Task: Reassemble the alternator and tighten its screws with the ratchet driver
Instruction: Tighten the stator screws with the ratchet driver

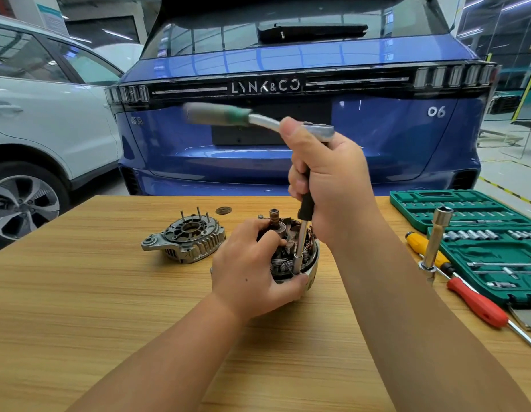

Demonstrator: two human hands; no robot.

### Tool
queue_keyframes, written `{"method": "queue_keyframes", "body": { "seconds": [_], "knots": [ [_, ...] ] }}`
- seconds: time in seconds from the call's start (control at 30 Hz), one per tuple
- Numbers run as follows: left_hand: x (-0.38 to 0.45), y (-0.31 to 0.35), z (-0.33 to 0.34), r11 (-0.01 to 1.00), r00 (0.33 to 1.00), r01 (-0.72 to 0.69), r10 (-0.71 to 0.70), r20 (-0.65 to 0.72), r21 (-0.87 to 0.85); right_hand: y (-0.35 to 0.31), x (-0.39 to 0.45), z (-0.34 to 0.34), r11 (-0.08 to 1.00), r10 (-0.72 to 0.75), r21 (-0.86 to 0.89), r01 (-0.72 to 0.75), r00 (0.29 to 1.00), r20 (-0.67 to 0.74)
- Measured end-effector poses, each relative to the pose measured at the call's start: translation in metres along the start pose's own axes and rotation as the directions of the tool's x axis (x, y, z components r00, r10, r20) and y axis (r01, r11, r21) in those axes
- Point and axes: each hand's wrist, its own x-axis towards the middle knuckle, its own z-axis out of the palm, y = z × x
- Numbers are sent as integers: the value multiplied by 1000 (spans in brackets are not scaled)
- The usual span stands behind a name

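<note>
Ratchet driver [302, 203] shaft vertical (handle pointing left), on alternator [300, 251].

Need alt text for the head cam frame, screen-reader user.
On a wooden table, the right hand grips a ratchet driver standing upright in the alternator body, which the left hand holds steady. The detached end cover lies to its left, a green socket set right, a blue car behind.

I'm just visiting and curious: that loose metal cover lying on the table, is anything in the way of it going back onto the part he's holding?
Yes. The ratchet driver stands upright in the alternator body, gripped by the right hand, and the left hand holds the body. The end cover lies apart on the table, to the left.
</note>
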Motion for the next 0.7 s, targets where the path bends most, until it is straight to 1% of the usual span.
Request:
{"method": "queue_keyframes", "body": {
  "seconds": [0.03, 0.07, 0.13, 0.17, 0.2, 0.23, 0.33, 0.4, 0.5, 0.63, 0.7],
  "knots": [
    [0, 0, -1, 1000, 1000, 3, -3, 7, -1, 1, 1, -1, 1000, 17, -11, -17, 1000, -7],
    [1, 1, -1, 1000, 1000, 10, -10, 14, -4, 1, 1, -2, 998, 46, 31, -47, 998, 49],
    [1, 0, -2, 1000, 1000, 15, -15, 18, -7, 0, 0, -3, 979, 102, 155, -136, 973, 208],
    [1, 0, -2, 1000, 1000, 11, -11, 16, -6, 2, -1, -3, 965, 108, 202, -168, 955, 278],
    [1, 0, -2, 1000, 1000, 8, -8, 15, -5, 4, -2, -2, 961, 80, 228, -158, 945, 318],
    [1, 0, -2, 1000, 1000, 8, -8, 15, -4, 5, -4, -1, 964, 38, 234, -122, 942, 335],
    [1, 0, -1, 1000, 1000, 4, -4, 12, 1, 9, -3, -1, 979, -111, 195, 53, 949, 297],
    [1, 0, -1, 1000, 1000, 2, -2, 10, 4, 9, -3, -2, 980, -153, 168, 107, 944, 293],
    [1, 0, 0, 1000, 1000, 8, -8, 10, 0, 11, -2, -2, 979, -142, 186, 84, 935, 325],
    [1, 0, 0, 1000, 1000, 11, -11, -3, -11, 9, 0, -4, 938, -112, 343, -53, 890, 443],
    [1, 0, 0, 1000, 1000, 14, -14, 0, -10, 9, 0, -6, 932, -87, 352, -92, 882, 463]
  ]
}}
